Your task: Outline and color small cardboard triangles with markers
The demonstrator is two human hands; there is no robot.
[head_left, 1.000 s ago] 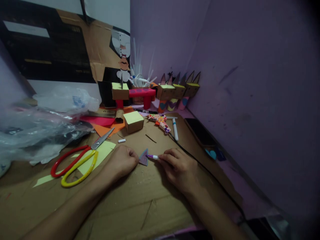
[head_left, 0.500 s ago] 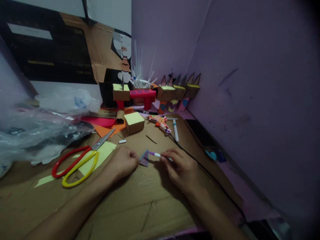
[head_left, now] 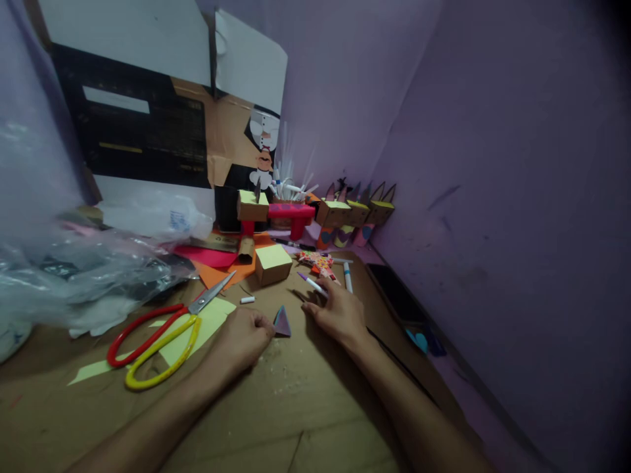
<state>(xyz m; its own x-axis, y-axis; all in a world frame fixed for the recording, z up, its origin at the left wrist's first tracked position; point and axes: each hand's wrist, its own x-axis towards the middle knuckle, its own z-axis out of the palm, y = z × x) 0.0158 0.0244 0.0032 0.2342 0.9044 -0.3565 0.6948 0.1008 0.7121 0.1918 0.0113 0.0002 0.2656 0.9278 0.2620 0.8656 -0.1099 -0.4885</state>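
Observation:
My left hand is closed, thumb and forefinger pinching the left edge of a small triangular piece of paper. The triangle is purple with a bluish edge and has one point upward. My right hand grips a white marker with a purple tip, up and to the right of the triangle. The tip points to the upper left, apart from the paper. A small white cap lies above my left hand. Beyond it stands a little cardboard box with a pale yellow top.
Large scissors with red and yellow handles lie on pale yellow paper at left. Plastic bags fill the far left. A phone, a blue-and-white marker and a patterned glue gun lie at right. Cardboard animal figures stand behind.
My right hand has drawn the marker off the triangle, up and away toward the glue gun. The triangle has turned in my left fingers. The camera view has tilted upward.

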